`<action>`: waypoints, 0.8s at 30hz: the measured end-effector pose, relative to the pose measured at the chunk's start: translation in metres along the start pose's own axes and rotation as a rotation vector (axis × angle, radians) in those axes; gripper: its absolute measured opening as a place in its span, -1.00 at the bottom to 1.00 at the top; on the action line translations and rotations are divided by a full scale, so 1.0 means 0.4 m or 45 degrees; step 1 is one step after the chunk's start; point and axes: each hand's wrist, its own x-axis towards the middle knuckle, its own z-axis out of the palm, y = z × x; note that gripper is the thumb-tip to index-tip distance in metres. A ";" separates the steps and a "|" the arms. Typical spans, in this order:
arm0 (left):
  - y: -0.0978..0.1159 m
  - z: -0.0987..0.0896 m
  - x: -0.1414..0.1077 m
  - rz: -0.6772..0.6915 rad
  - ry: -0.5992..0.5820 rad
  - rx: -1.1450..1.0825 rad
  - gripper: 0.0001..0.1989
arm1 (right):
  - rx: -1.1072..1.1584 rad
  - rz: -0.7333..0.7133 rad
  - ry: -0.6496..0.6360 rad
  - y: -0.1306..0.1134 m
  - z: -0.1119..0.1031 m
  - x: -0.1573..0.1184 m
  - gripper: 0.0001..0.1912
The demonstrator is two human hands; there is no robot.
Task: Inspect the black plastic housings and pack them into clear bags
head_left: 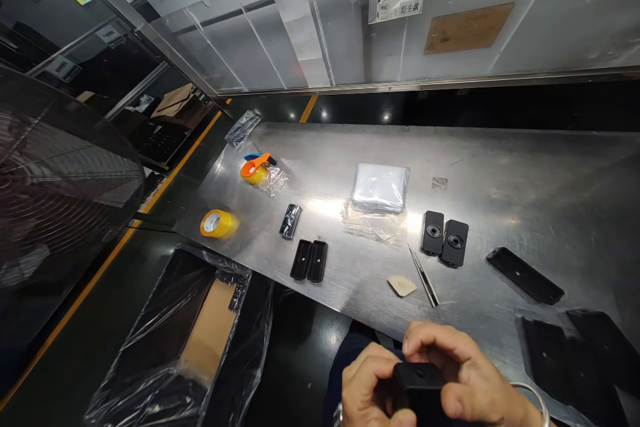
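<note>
The left hand (pixel 367 387) is curled tight around a black block with a small hole in its end (pixel 420 377). The right hand (pixel 467 370) is half curled, its thumb at the block's side; I can't tell if it grips. Fingers hide part of the block, which is by the near edge of the shiny metal table (pixel 330 147). Just past the hands lie a thin silver knife (pixel 424 277) and a flat cream-coloured piece (pixel 401 285). Farther off are two black boxes with round grey rings (pixel 445 237) and a pile of clear plastic bags (pixel 381 187).
</note>
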 end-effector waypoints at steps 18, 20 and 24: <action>-0.020 -0.009 -0.028 -0.208 -0.021 -0.059 -0.50 | -0.253 -0.226 0.196 0.027 -0.009 0.009 -0.72; -0.009 -0.017 -0.025 -0.219 -0.052 -0.082 -0.49 | -0.276 -0.237 0.316 0.040 -0.011 0.001 -0.75; -0.012 -0.033 -0.043 -0.372 -0.189 -0.114 -0.42 | -0.341 -0.156 0.572 0.074 -0.019 -0.021 -0.79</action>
